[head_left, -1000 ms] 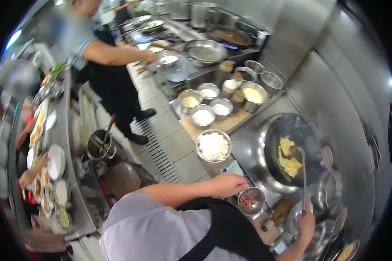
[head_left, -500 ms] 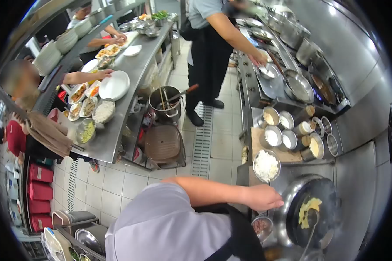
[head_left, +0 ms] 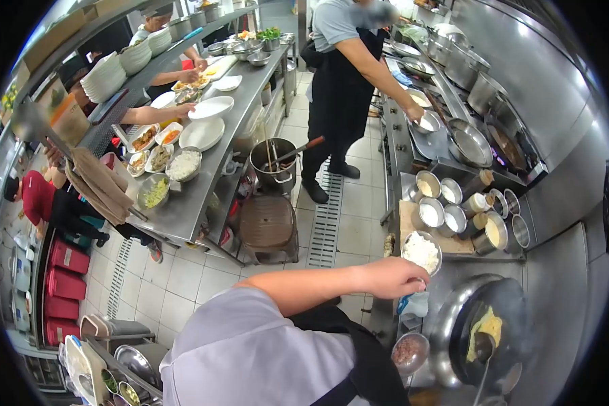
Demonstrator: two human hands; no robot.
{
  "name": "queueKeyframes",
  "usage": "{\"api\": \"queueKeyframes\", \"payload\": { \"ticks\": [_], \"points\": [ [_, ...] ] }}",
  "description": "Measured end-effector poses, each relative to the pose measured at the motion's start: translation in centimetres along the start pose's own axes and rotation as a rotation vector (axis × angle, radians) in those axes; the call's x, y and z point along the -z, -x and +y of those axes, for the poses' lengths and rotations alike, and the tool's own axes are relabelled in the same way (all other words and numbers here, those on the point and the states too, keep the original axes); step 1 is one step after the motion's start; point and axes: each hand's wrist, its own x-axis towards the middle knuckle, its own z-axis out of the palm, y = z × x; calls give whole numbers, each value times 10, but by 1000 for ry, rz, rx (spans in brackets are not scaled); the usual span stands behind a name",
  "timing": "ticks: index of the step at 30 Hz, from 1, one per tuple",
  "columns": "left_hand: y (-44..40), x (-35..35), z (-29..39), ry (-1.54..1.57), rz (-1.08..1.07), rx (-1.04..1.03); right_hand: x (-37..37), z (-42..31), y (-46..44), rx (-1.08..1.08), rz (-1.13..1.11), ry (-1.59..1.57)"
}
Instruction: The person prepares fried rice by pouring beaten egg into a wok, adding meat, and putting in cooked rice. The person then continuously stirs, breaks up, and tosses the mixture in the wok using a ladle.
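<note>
My left hand [head_left: 396, 278] is over the counter at the near rim of a bowl of white rice [head_left: 421, 252]. Its fingers are curled; what they grip, if anything, is hidden. A light blue and white cloth or bag [head_left: 413, 305] shows just below the fingers. Nearer to me is a bowl of chopped pinkish food [head_left: 410, 353]. In a smoking wok [head_left: 461, 338] lies a sheet of yellow egg [head_left: 492, 327], with a ladle [head_left: 484, 347] resting on it. The ladle's handle runs out of the bottom edge; my right hand is outside the view.
Metal tins [head_left: 431, 213] of pale contents stand beyond the rice. Farther along the stove, a co-worker in an apron [head_left: 342, 88] holds a small pan. Across the aisle, other people handle dishes at a steel table [head_left: 240, 108]. A brown stool [head_left: 268, 223] and a pot [head_left: 274, 177] stand there.
My left hand has moved away from me to the rice bowl's rim, uncovering the cloth or bag. The ladle has shifted slightly on the egg. A person across the aisle has moved a plate.
</note>
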Motion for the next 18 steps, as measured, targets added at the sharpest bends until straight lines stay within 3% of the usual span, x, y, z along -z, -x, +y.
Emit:
{"api": "queueKeyframes", "payload": {
  "ticks": [2, 7, 12, 13, 14, 15, 16, 18],
  "points": [
    [-6, -8, 5, -9, -6, -54, 8, 2, -7, 27, 20, -61],
    [-21, -34, 17, 6, -270, -51, -1, 8, -13, 63, 71, -187],
    [-26, -49, 3, 41, -307, -120, 3, 91, 17, 223, -78, -518],
    [-32, -57, -2, 74, -291, -144, 9, 77, 37, 121, 161, -431],
    [-36, -65, -2, 63, -300, -153, 31, 61, 48, -16, 151, -363],
    [-41, -72, -3, 77, -344, -146, 48, 40, 49, -3, 170, -376],
    [-45, -78, 0, 92, -398, -107, 72, 15, 45, -124, 51, -345],
    [-56, -100, 8, 141, -545, -107, 43, -10, 22, -191, 281, -389]
  ]
}}
